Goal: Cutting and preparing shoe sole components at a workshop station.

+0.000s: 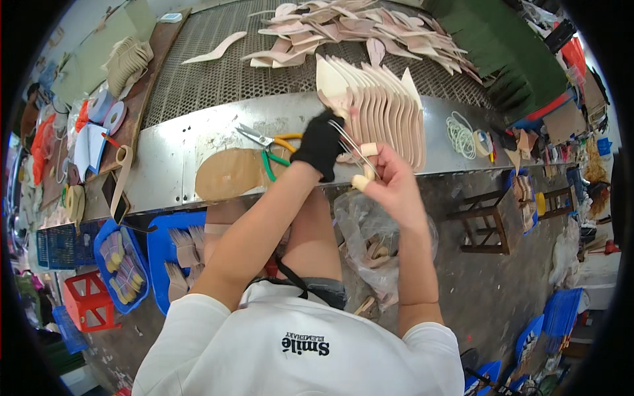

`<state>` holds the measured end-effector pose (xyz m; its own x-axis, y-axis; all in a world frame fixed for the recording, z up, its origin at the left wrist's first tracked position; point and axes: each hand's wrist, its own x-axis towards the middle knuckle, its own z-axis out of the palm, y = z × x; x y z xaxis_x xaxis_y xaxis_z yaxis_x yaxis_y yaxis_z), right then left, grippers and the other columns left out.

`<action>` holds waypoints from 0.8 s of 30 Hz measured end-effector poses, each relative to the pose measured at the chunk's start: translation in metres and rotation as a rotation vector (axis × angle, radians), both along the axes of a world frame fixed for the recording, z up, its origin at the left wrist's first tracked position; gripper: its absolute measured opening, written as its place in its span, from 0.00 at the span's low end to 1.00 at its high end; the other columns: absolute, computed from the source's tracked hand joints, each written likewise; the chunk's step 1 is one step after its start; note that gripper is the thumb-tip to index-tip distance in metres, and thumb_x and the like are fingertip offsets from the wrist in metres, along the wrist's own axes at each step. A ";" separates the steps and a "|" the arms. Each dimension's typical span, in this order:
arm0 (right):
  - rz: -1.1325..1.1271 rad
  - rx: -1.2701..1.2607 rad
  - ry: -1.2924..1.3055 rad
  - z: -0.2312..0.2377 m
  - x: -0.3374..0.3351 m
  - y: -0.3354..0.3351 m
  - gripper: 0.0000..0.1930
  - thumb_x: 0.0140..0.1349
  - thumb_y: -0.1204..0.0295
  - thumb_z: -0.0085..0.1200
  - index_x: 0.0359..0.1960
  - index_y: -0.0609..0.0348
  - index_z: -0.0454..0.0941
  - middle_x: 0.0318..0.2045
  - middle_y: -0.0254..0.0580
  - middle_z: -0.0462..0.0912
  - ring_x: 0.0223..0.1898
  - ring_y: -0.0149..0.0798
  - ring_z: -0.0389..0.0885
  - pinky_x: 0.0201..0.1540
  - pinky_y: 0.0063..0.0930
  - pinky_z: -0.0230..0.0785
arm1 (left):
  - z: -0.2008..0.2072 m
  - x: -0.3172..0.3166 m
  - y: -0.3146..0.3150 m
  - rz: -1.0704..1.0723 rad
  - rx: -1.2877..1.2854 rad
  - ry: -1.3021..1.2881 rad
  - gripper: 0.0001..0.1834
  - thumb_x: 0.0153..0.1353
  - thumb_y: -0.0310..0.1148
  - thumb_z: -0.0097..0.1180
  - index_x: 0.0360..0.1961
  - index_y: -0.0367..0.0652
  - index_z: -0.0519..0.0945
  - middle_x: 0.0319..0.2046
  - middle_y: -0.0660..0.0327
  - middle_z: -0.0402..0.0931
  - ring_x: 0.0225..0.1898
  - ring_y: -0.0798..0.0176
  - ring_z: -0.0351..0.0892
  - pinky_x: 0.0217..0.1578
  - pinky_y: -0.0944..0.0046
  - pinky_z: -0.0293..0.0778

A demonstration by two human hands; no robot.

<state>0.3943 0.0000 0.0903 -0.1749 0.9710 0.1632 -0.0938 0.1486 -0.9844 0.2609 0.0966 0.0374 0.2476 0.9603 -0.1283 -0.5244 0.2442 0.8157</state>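
Note:
My left hand [319, 146], in a black glove, is closed on a doubled length of pale cord [350, 140] at the near left end of a row of stacked shoe insoles [383, 119]. The insoles are pinkish, curved and stand on edge, packed side by side. My right hand [395, 188], with cream finger cots on thumb and finger, pinches the other end of the cord near the table edge. Beside my left wrist lie orange-handled scissors [263, 138] and a green-handled tool [269, 164]. A brown oval board [230, 173] lies to their left.
Behind the metal table edge [178, 148], loose insoles [356, 30] are heaped on a mesh surface [191, 86]. A coil of pale cord [460, 135] lies right. Blue crates [157, 257] stand low left, a plastic bag [380, 237] below the table, a wooden stool [489, 221] at right.

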 end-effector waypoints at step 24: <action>-0.446 0.008 -0.373 -0.104 0.102 0.096 0.15 0.63 0.74 0.47 0.50 0.66 0.71 0.45 0.46 0.79 0.38 0.33 0.78 0.40 0.24 0.70 | -0.046 -0.012 0.040 0.237 0.538 1.343 0.24 0.55 0.33 0.49 0.53 0.35 0.70 0.42 0.42 0.75 0.44 0.40 0.75 0.47 0.50 0.70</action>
<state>0.4962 0.0959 -0.0139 0.2034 0.9630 0.1767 0.3325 0.1018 -0.9376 0.2488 0.1363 -0.0088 0.0669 0.9662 0.2489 0.7024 -0.2228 0.6761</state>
